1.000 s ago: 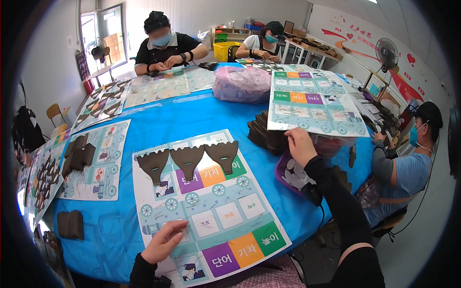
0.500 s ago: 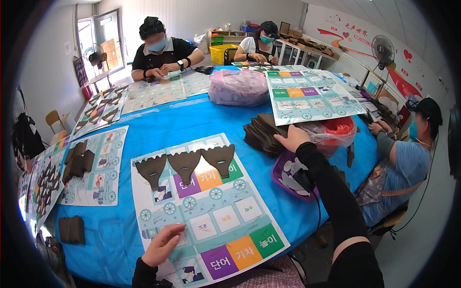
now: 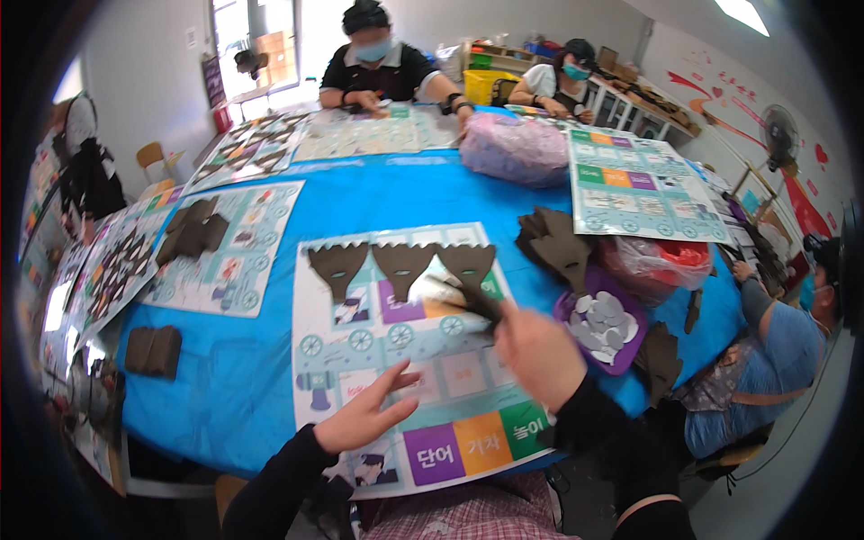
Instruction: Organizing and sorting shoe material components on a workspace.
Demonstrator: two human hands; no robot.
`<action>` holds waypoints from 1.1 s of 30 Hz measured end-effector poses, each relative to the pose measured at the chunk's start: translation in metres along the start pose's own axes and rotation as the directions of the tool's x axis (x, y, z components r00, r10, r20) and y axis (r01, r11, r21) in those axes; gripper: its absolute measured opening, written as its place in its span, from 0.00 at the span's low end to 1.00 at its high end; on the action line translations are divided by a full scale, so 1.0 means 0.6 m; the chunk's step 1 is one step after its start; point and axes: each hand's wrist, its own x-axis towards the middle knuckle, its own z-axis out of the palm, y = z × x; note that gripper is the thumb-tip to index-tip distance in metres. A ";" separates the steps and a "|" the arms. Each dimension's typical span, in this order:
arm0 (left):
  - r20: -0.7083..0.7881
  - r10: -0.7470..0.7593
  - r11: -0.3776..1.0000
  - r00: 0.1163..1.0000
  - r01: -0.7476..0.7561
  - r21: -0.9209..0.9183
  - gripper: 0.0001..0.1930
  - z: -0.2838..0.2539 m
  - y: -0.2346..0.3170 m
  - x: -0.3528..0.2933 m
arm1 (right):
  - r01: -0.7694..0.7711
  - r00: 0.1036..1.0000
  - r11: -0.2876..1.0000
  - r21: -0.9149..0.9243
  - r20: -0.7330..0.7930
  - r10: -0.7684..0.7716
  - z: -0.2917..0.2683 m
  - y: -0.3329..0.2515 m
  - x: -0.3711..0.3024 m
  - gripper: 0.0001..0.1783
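Observation:
In front of me lies a printed sheet [image 3: 360, 337] with coloured squares and train drawings. Across its upper part sit dark brown fan-shaped pieces [image 3: 337, 267] side by side, each with a scalloped edge and a slit. My right hand [image 3: 538, 355] grips another dark fan-shaped piece [image 3: 468, 301] above the sheet; motion blurs both, and whether it is one piece or more I cannot tell. My left hand [image 3: 367, 421], fingers apart and holding nothing, hovers over the sheet's lower left. To the right, a stack of fan-shaped pieces [image 3: 553, 243] adjoins a purple basket [image 3: 621, 367] with white-grey oval pieces [image 3: 601, 322].
A blue cloth [image 3: 216, 378] covers the table. Further right are a bag with red contents [image 3: 657, 265] and another printed sheet [image 3: 630, 193]. A pink plastic bag [image 3: 513, 148] stands at the back. A brown stack [image 3: 154, 351] lies left. Co-workers sit around the table.
My right hand has come from the stack back over the sheet, now with a fan-shaped piece. My left hand has lifted slightly. A co-worker's hand reaches the pink bag. The view has shifted.

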 end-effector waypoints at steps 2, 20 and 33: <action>0.020 -0.042 0.687 0.999 0.044 -0.726 0.26 0.027 0.006 0.018 | 0.122 0.988 0.971 0.205 0.069 -0.139 0.023 -0.085 -0.055 0.21; -0.498 -0.248 0.538 0.831 -0.309 -0.784 0.23 0.084 -0.054 -0.161 | 0.121 0.971 0.605 0.787 0.034 -0.237 0.100 -0.192 0.027 0.12; -0.641 -0.211 0.538 0.738 -0.460 -0.706 0.20 0.087 -0.062 -0.208 | 0.113 0.877 0.618 0.778 0.214 -0.430 0.116 -0.190 0.049 0.15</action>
